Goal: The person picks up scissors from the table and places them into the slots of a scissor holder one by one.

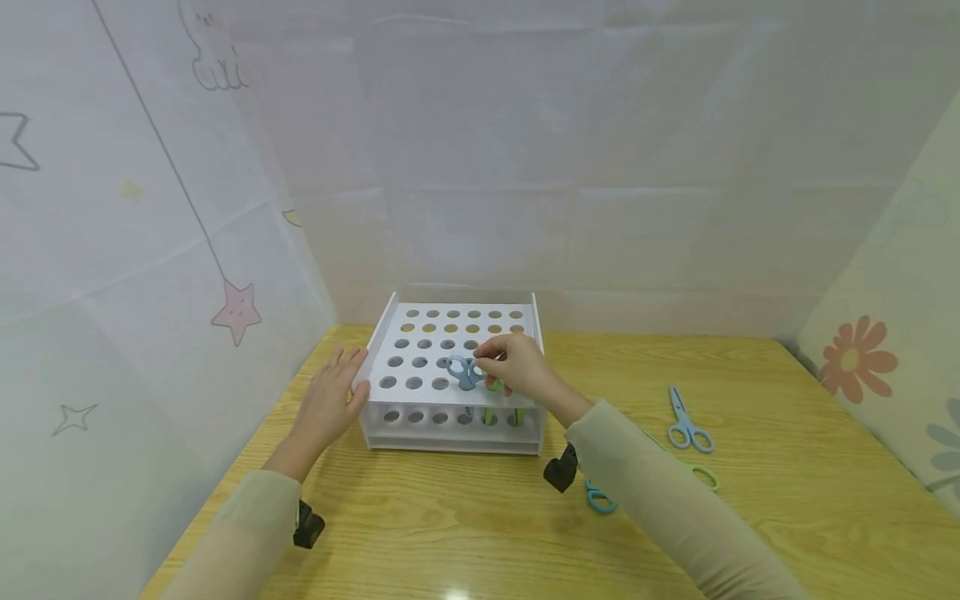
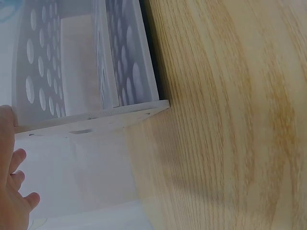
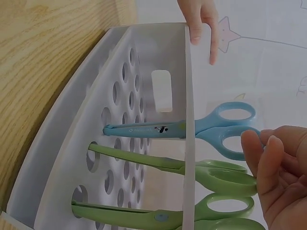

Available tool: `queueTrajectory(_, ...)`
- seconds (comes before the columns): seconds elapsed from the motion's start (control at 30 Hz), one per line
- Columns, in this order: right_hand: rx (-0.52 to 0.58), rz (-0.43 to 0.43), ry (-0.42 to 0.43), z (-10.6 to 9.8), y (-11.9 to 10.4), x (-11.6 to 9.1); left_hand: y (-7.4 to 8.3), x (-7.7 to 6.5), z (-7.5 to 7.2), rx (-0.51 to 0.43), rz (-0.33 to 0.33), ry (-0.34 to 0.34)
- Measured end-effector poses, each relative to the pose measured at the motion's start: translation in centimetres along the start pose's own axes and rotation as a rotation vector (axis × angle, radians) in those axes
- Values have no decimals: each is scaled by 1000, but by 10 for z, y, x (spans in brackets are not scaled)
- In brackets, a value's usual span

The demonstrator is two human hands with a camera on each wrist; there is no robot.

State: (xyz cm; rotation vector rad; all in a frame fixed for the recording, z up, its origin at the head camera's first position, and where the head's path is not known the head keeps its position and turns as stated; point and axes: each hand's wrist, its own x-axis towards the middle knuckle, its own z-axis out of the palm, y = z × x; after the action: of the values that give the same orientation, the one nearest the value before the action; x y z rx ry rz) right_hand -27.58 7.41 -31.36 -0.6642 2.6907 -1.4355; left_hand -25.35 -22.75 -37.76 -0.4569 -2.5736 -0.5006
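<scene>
A white rack (image 1: 401,400) with two tiers of round holes stands on the table. My right hand (image 1: 517,367) pinches a handle loop of light blue scissors (image 3: 225,120) between thumb and fingertips. Their blades point down through a top hole, the tip right at a lower-tier hole in the right wrist view. Beside them, two green scissors (image 3: 225,179) stand in neighbouring holes, handles up. My left hand (image 1: 330,396) rests on the rack's left side wall (image 2: 96,117), fingers extended and the thumb at its edge.
On the table to the right lie pale blue scissors (image 1: 690,435), green scissors (image 1: 705,477) partly hidden by my right sleeve, and teal scissors (image 1: 600,500) near the forearm. Patterned cloth walls (image 1: 480,208) stand behind the table and at both sides.
</scene>
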Motion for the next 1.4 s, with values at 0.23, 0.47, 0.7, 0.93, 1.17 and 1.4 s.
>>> queueTrajectory(0.23, -27, 5, -3, 1, 1, -1, -1, 0, 0, 1, 8, 4)
queueTrajectory(0.47, -29, -14, -1, 0, 1, -2, 0, 0, 0, 1, 2, -1)
queueTrajectory(0.7, 21, -19, 19, 0, 2, -6, 1, 0, -1, -1, -9, -1)
queueTrajectory(0.93, 79, -37, 40, 0, 5, -9, 2, -1, -1, -4, -14, -8)
queueTrajectory(1.17, 135, -56, 45, -4, 9, -11, 3, 0, -2, -7, -14, -4)
queueTrajectory(1.4, 197, -61, 60, -15, 10, -17, 3, -1, -2, -14, -2, 16)
